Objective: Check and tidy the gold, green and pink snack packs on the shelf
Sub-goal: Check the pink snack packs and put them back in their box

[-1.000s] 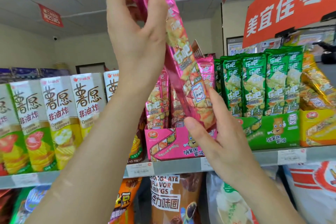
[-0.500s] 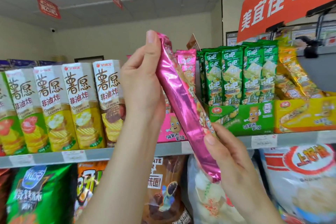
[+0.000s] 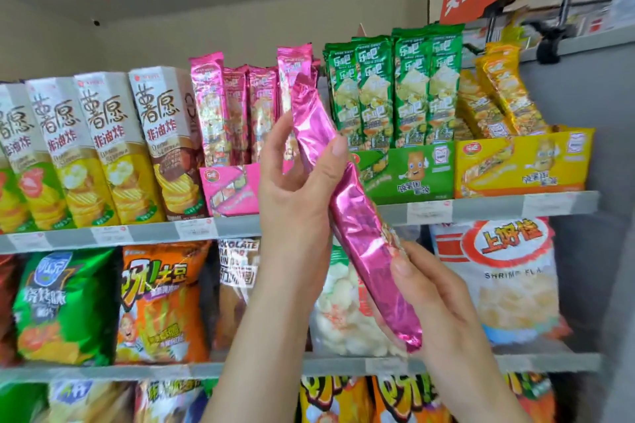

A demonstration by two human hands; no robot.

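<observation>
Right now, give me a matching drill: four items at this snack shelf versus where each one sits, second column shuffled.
1. long pink foil snack pack
2. green foil snack packs
3. gold foil snack packs
4. tall white cardboard crisp boxes

A. upper shelf, left end
B. yellow display carton
C. held between left hand and right hand
D. green display carton

Pairs: 1-C, 2-D, 3-B, 4-A

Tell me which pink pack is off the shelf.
The pink pack tilted between the left hand and right hand; the other packs stand upright in the pink box.
</observation>
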